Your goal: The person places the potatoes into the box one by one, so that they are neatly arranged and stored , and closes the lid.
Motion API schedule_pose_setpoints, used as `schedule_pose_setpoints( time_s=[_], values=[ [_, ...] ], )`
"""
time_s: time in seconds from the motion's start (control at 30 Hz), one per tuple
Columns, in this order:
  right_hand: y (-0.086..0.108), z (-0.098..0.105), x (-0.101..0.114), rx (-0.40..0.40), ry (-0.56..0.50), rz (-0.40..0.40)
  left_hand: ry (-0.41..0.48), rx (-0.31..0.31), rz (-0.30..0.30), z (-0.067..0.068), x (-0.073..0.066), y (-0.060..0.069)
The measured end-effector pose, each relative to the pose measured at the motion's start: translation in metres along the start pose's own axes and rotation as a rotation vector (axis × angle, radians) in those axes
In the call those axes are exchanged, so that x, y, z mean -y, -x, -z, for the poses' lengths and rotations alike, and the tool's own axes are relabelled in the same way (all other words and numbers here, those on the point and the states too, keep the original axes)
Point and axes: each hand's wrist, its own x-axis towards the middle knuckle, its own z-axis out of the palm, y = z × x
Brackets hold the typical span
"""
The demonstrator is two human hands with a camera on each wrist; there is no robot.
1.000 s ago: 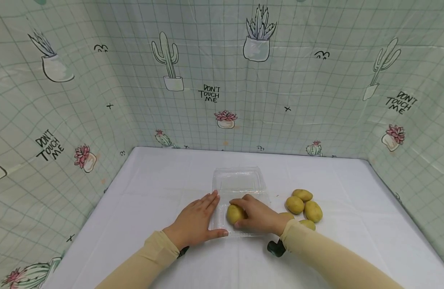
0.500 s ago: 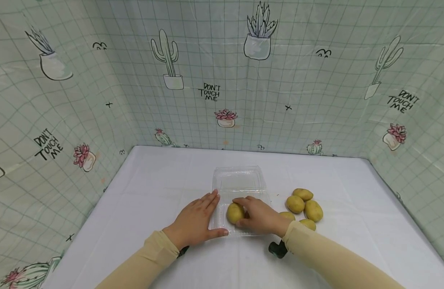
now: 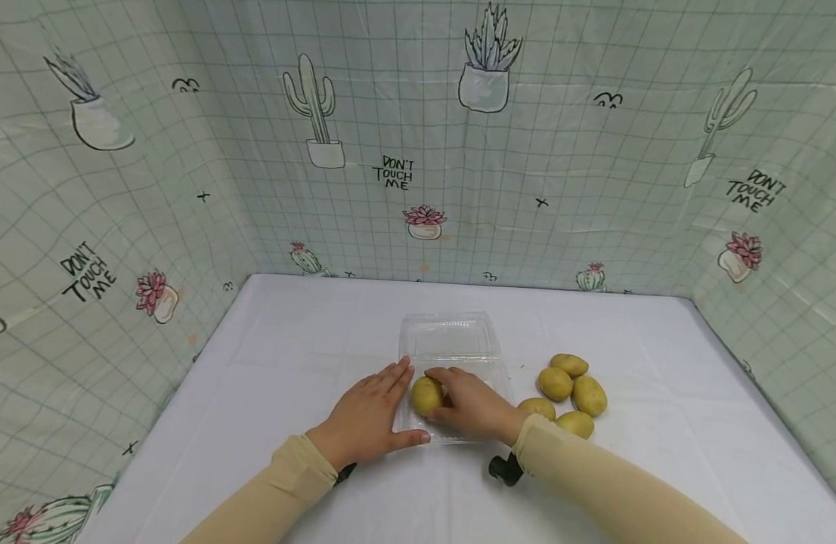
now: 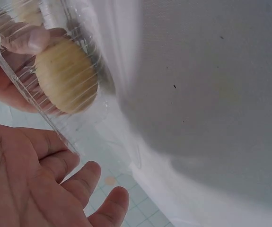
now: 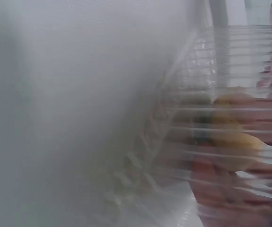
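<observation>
A clear plastic clamshell container (image 3: 448,335) lies unfolded on the table, its lid toward the back. My right hand (image 3: 478,406) reaches into the near half and grips a yellow potato (image 3: 427,397) between thumb and fingers. Flat and with fingers extended, my left hand (image 3: 365,417) rests against the container's left side. Through the ribbed wall, the left wrist view shows the potato (image 4: 68,78) with right-hand fingertips on it; the left fingers lie relaxed below. Blur and the ribbed plastic obscure the potato (image 5: 237,149) in the right wrist view.
Several loose potatoes (image 3: 555,384) lie right of the container, the nearest ones (image 3: 575,425) beside the right sleeve. A white cloth covers the table (image 3: 309,332). Patterned curtains (image 3: 418,136) stand behind and at both sides. Black wrist-camera parts (image 3: 505,470) hang under the wrists.
My right hand has moved left with the potato, bringing it closer to the left hand. The left hand and container have stayed in place.
</observation>
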Motion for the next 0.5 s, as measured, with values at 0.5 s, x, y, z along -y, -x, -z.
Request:
schedule_pose_setpoints(
  time_s=[0.5],
  values=[
    [0.0005,-0.0007,0.0033,-0.017,-0.049,-0.004,0.003,-0.016,-0.007,0.0009,-0.0003,0.001]
  ],
)
